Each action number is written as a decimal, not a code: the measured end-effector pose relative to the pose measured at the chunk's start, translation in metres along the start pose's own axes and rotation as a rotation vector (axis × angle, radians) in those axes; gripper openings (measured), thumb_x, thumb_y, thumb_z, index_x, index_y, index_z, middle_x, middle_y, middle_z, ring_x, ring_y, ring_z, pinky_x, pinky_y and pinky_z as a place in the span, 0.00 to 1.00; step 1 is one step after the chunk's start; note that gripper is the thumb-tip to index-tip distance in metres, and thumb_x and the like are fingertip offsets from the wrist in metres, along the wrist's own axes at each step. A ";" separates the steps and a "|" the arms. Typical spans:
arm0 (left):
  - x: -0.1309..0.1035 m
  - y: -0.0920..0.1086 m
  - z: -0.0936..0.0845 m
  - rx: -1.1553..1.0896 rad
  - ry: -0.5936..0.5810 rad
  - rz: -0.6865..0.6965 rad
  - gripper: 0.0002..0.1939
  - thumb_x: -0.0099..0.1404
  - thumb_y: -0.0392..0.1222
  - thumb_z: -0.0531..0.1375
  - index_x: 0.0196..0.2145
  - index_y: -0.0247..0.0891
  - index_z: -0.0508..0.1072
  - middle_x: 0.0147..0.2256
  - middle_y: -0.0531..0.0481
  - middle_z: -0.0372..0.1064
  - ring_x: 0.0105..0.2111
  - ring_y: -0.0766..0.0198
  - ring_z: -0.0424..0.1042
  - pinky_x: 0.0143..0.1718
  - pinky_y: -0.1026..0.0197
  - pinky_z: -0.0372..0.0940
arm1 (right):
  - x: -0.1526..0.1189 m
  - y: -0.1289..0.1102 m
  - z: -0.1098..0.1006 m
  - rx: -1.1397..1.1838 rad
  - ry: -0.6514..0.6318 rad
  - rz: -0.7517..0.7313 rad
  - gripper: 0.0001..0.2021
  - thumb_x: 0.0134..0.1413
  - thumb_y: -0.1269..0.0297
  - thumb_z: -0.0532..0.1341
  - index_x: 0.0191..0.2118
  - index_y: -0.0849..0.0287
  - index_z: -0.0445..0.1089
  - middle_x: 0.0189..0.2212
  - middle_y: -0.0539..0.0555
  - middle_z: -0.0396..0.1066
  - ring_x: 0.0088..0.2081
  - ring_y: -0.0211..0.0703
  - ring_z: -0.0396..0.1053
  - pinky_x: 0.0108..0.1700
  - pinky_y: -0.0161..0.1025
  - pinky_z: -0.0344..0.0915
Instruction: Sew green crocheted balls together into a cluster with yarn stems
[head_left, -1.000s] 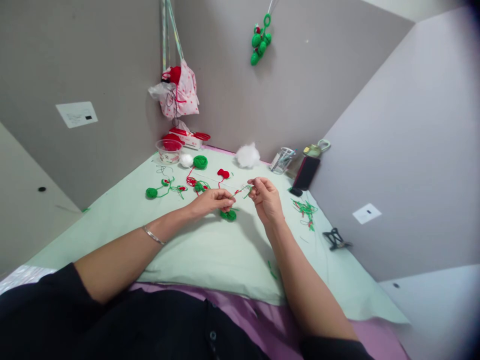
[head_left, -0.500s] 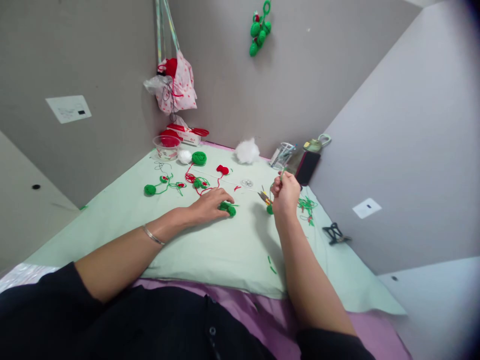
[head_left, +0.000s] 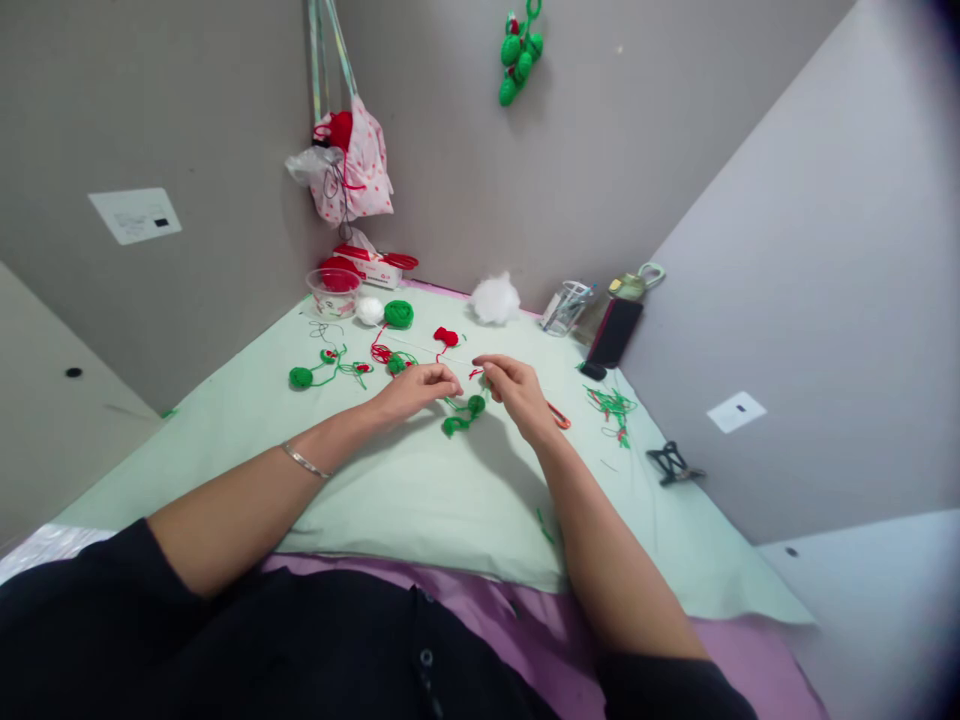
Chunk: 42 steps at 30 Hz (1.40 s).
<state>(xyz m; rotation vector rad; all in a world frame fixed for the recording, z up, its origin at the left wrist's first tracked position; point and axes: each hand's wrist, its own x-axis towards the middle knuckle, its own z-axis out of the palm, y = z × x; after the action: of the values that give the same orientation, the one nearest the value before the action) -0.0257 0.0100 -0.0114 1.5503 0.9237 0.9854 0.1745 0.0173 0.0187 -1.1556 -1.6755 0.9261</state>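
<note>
Over the middle of the pale green cloth, my left hand (head_left: 420, 388) is closed in a pinch on a strand of green yarn (head_left: 452, 404). My right hand (head_left: 519, 393), to its right, pinches too, near a green strand that runs down toward the crocheted pieces. Just below and between the hands are two small green crochet pieces (head_left: 475, 406), joined by yarn. Whether they rest on the cloth or hang slightly above it, I cannot tell. Orange-handled scissors (head_left: 559, 416) lie partly hidden behind my right wrist.
Green and red crochet pieces with loose yarn (head_left: 301, 378) lie to the left. Behind are a green yarn ball (head_left: 398, 315), a plastic tub (head_left: 333, 300) and white stuffing (head_left: 495, 299). A phone (head_left: 615, 333), yarn scraps (head_left: 611, 405) and a black claw clip (head_left: 675, 464) are on the right.
My right hand has come left and down, close to my left hand. My left hand has lifted off the crochet piece and now pinches yarn. Both green pieces now lie close together.
</note>
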 end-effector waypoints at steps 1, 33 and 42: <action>-0.001 -0.001 0.000 0.058 0.002 0.021 0.10 0.61 0.48 0.62 0.33 0.39 0.74 0.36 0.47 0.76 0.38 0.57 0.73 0.45 0.54 0.64 | 0.000 0.001 0.001 -0.055 -0.025 -0.017 0.17 0.55 0.55 0.58 0.40 0.63 0.77 0.23 0.49 0.66 0.24 0.35 0.58 0.27 0.35 0.54; -0.002 -0.003 0.001 0.030 -0.072 0.085 0.09 0.62 0.46 0.62 0.34 0.37 0.70 0.32 0.49 0.73 0.34 0.62 0.71 0.38 0.59 0.63 | 0.000 0.002 -0.003 -0.241 -0.108 -0.040 0.15 0.58 0.61 0.57 0.41 0.63 0.79 0.26 0.51 0.70 0.28 0.38 0.61 0.32 0.37 0.57; -0.002 0.009 0.000 -0.128 0.003 0.022 0.15 0.59 0.49 0.66 0.35 0.36 0.70 0.30 0.50 0.72 0.31 0.65 0.70 0.35 0.62 0.63 | -0.005 -0.005 0.001 -0.164 -0.285 -0.055 0.15 0.56 0.53 0.63 0.31 0.62 0.76 0.22 0.47 0.63 0.25 0.34 0.52 0.29 0.37 0.49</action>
<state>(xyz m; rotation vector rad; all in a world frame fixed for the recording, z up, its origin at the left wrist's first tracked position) -0.0256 0.0069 -0.0025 1.4548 0.8311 1.0432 0.1731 0.0107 0.0216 -1.1177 -2.0341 0.9684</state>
